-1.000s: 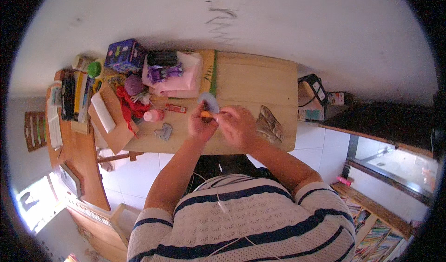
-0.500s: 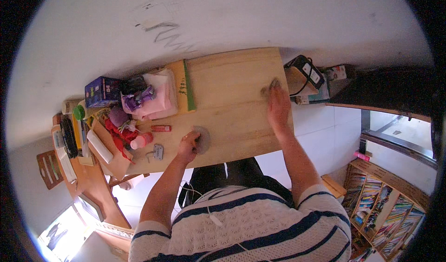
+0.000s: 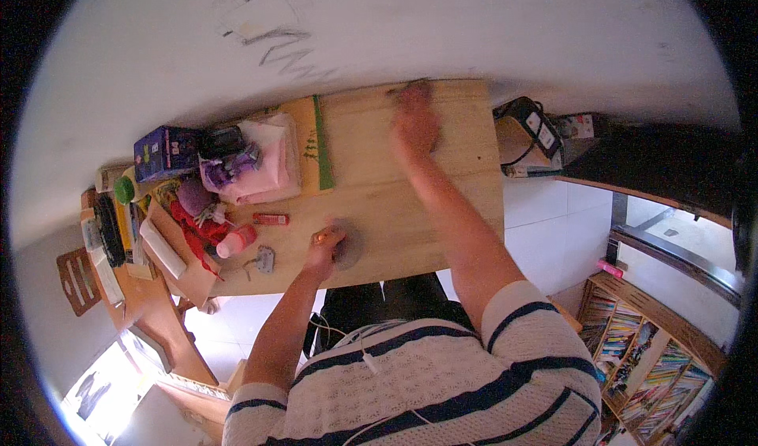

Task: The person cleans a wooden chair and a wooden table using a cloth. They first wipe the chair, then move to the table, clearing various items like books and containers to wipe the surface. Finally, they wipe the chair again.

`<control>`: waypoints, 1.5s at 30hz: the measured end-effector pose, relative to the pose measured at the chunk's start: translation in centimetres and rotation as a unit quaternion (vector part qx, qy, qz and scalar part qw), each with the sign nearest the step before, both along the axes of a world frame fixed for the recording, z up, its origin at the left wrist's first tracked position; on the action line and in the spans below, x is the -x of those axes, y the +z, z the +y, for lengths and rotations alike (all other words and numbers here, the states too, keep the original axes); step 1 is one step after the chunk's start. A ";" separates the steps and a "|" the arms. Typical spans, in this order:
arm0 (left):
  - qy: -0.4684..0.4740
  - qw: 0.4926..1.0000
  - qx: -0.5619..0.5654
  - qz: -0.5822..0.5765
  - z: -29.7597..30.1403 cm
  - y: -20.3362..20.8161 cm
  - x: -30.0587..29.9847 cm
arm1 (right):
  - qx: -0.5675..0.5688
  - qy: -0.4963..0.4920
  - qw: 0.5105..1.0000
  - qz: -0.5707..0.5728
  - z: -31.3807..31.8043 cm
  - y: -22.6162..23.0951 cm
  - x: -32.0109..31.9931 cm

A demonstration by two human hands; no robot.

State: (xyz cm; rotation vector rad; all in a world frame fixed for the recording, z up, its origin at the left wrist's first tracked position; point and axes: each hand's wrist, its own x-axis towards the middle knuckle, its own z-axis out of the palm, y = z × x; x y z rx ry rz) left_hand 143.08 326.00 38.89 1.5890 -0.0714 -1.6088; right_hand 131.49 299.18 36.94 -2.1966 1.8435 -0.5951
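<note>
My left hand (image 3: 322, 244) is closed at the near edge of the wooden table (image 3: 371, 201), on a round grey disc-like thing (image 3: 347, 247) whose exact kind I cannot make out. Something orange shows by its fingers. Far off, next to the wall, my right hand (image 3: 416, 110) is smeared by motion. It presses what looks like a small greyish cloth (image 3: 404, 87) on the tabletop; the fingers mostly cover it. Left of my left hand lie a small grey metal piece (image 3: 264, 259), a red packet (image 3: 271, 219) and a pink bottle (image 3: 235, 241).
At the left stand a dark blue box (image 3: 164, 154), a pink-white package (image 3: 268, 161) and a yellow-green flat bag (image 3: 316, 146). An open cardboard piece (image 3: 187, 260) lies nearby. Beyond the right edge are a black-strapped bag (image 3: 525, 134) and a bookshelf (image 3: 655, 359). The wall (image 3: 442, 27) borders the far side.
My right hand has swept left and away from me, from the table's right side to the far edge, with the greyish cloth. My left hand stays almost in place on the disc.
</note>
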 end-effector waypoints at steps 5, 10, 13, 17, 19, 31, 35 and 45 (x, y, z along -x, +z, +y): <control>0.048 0.999 0.011 0.021 0.2 -0.3 0.2 | 0.065 0.286 0.954 0.061 8.4 0.8 0.7; 0.053 0.998 0.013 0.032 0.6 -0.9 0.0 | -0.028 0.027 0.999 0.025 0.0 2.0 10.3; 0.052 0.998 0.011 0.018 -0.6 0.0 0.7 | 0.114 0.033 0.982 0.147 -3.9 -1.2 12.3; 0.085 0.996 -0.007 0.003 -0.2 0.0 0.6 | 0.107 0.107 0.980 0.126 2.1 -1.8 10.3; 0.091 0.996 0.003 -0.012 0.7 -0.6 0.5 | 0.063 0.081 0.991 0.089 1.7 0.9 10.0; 0.067 0.992 -0.018 -0.101 0.8 -1.0 1.2 | -0.042 0.043 0.998 -0.025 0.6 2.3 -2.4; 0.050 0.992 -0.027 -0.115 0.3 -1.1 1.3 | 0.065 0.218 0.974 0.018 3.2 -1.4 -6.1; 0.084 0.991 -0.016 -0.099 -0.5 0.3 1.7 | -0.090 0.420 0.903 -0.012 7.0 -0.1 -3.0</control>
